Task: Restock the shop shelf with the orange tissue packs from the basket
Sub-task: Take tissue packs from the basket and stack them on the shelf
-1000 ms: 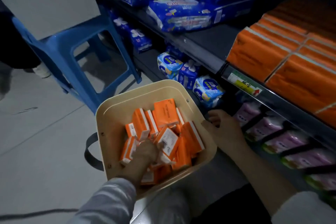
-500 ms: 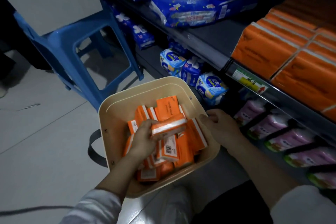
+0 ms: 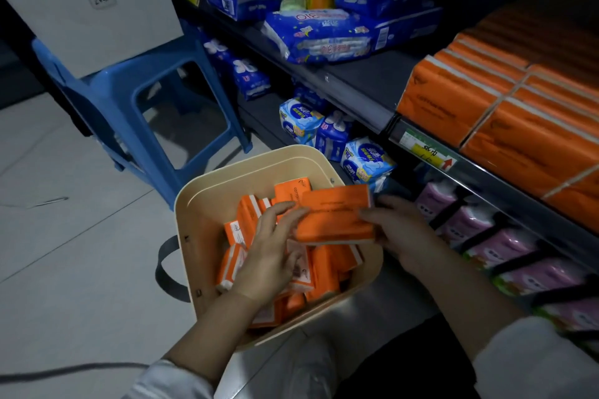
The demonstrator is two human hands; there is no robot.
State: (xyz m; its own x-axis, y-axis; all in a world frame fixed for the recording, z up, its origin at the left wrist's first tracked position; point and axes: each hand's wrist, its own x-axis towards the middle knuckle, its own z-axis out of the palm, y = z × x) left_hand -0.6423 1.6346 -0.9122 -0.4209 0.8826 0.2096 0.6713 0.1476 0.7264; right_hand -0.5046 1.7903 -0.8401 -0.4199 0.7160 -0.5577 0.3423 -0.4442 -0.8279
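Observation:
A cream basket (image 3: 207,204) with a dark strap stands on the floor, holding several orange tissue packs (image 3: 246,217). Above its right side one orange pack (image 3: 334,214) is lifted flat between both hands. My left hand (image 3: 275,253) holds the pack's left end, fingers stretched along it. My right hand (image 3: 398,233) grips the pack's right end, thumb on top. On the dark shelf (image 3: 366,87) at the right lie rows of larger orange tissue packs (image 3: 518,126).
A blue plastic stool (image 3: 129,107) bearing a white box (image 3: 90,6) stands left of the shelving. Blue tissue packages (image 3: 324,36) sit further along the shelf, blue-white packs (image 3: 366,159) and pink packs (image 3: 479,230) on the level below. A cable (image 3: 64,372) crosses the floor.
My left hand dug into the basket, pulled out one orange pack and carried it right. My right hand left the basket rim and took the pack's other end.

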